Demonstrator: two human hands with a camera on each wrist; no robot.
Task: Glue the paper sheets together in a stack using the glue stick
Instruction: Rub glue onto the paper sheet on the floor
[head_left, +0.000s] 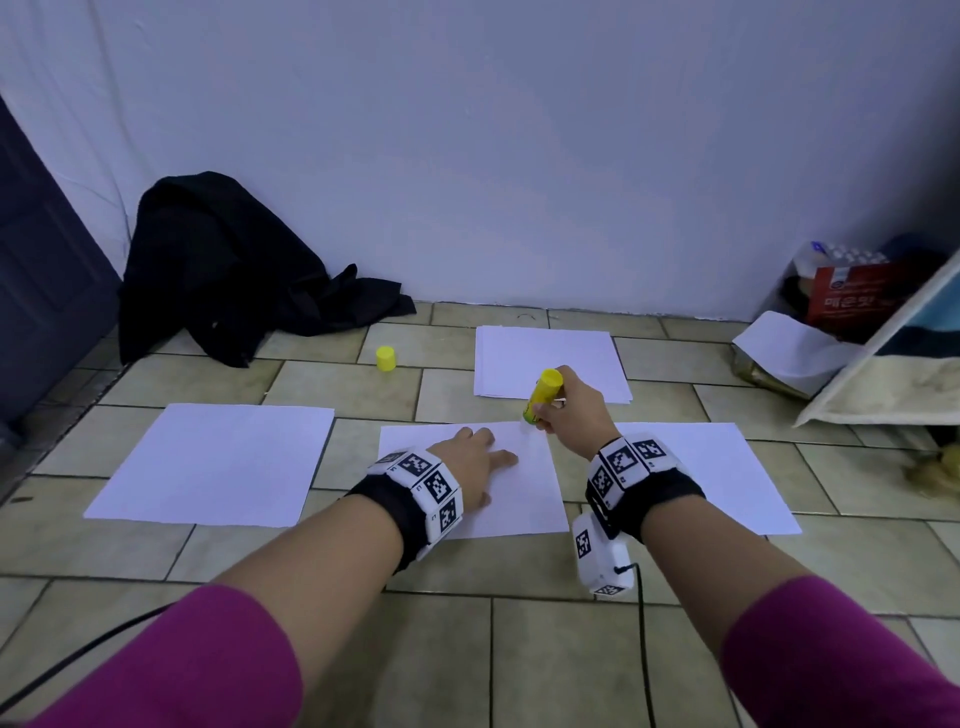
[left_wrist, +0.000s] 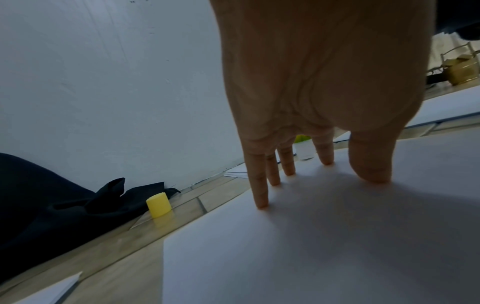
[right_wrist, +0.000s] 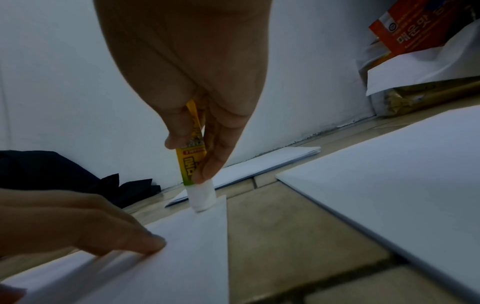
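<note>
The right hand (head_left: 569, 410) grips the yellow cylindrical glue stick (head_left: 542, 396), its white tip touching the far right corner of the middle white paper sheet (head_left: 524, 499) on the tiled floor (head_left: 519, 649). The left hand (head_left: 470, 460) presses that sheet with straight, spread fingers (left_wrist: 259, 185). The yellow plastic cap (head_left: 386, 358) stands well beyond the sheet's left corner.

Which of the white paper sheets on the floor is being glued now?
The middle sheet: the left hand presses it flat and the glue stick touches its far right corner. The others lie untouched.
</note>
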